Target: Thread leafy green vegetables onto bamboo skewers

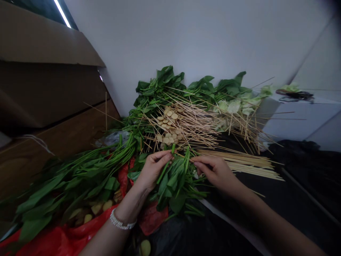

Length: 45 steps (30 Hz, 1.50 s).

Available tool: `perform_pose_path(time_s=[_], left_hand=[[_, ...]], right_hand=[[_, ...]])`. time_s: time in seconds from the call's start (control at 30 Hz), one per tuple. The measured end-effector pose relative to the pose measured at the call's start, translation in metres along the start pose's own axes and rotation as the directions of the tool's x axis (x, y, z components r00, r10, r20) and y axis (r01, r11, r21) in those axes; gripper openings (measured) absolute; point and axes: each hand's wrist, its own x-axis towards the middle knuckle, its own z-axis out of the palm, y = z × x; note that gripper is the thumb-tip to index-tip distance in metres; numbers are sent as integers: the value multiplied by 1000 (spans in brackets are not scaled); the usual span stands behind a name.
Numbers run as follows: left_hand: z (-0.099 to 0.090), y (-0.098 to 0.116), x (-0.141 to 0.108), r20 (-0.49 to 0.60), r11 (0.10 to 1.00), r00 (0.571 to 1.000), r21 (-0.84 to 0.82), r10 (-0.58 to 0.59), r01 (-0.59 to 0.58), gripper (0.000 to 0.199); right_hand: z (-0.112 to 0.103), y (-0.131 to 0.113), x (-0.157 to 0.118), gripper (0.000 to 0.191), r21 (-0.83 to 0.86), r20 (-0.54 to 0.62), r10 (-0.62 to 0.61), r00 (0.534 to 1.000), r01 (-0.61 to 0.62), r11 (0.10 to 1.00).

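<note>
My left hand [154, 169] and my right hand [214, 170] pinch the top of a bunch of leafy spinach [173, 186] from either side, and the leaves hang down between them. A thin wooden skewer [185, 157] shows beside my right fingertips. Beyond my hands lies a loose heap of bamboo skewers [191, 128] with round beige slices [167, 128] among them. A tidier bundle of skewers [247, 163] lies just past my right hand. A larger pile of spinach [71, 181] spreads out to the left of my left hand, which wears a pearl bracelet [122, 221].
A red plastic bag [61, 238] holds yellowish chunks [96, 208] at lower left. Black plastic sheeting [191, 234] lies below my hands. Pale leafy greens [234, 106] sit against a white wall [186, 35]. A brown cardboard box [48, 46] stands at left.
</note>
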Motion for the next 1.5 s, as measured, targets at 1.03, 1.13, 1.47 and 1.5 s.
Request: perform_pose_path(time_s=[1.03, 1.13, 1.47, 1.5], left_hand=[[-1, -5, -1, 52, 985, 998, 170, 36, -44, 22], [1, -7, -2, 78, 971, 996, 232, 45, -62, 22], [3, -2, -16, 216, 462, 682, 592, 699, -660, 15], [5, -5, -18, 365, 354, 636, 596, 680, -721, 12]], right_hand=[[18, -4, -5, 25, -138, -65, -178, 982, 168, 976], [19, -4, -5, 25, -118, -54, -173, 983, 166, 979], [-31, 15, 11, 24, 322, -516, 194, 835, -21, 946], [-36, 17, 12, 24, 363, -543, 214, 812, -3, 932]])
